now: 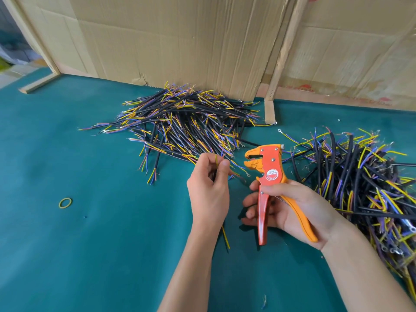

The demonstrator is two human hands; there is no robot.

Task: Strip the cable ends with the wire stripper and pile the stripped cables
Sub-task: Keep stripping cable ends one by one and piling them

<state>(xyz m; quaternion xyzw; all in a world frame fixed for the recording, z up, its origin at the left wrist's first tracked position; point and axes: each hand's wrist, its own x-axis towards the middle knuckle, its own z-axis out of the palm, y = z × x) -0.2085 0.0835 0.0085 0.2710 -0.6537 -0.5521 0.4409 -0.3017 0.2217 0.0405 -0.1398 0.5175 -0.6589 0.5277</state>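
Black-sheathed cable with yellow core (216, 161) is pinched in the left hand (208, 185), just beside the orange-handled wire stripper (267, 176), gripped by the right hand (290, 208), jaws parted. Misaligned insertion risks nicked strands; piles lie near.

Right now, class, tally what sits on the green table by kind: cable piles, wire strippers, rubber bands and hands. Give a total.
Cable piles: 2, far pile and right pile
Wire stripper: 1
Rubber band: 1
Hands: 2, left hand and right hand
Total: 6
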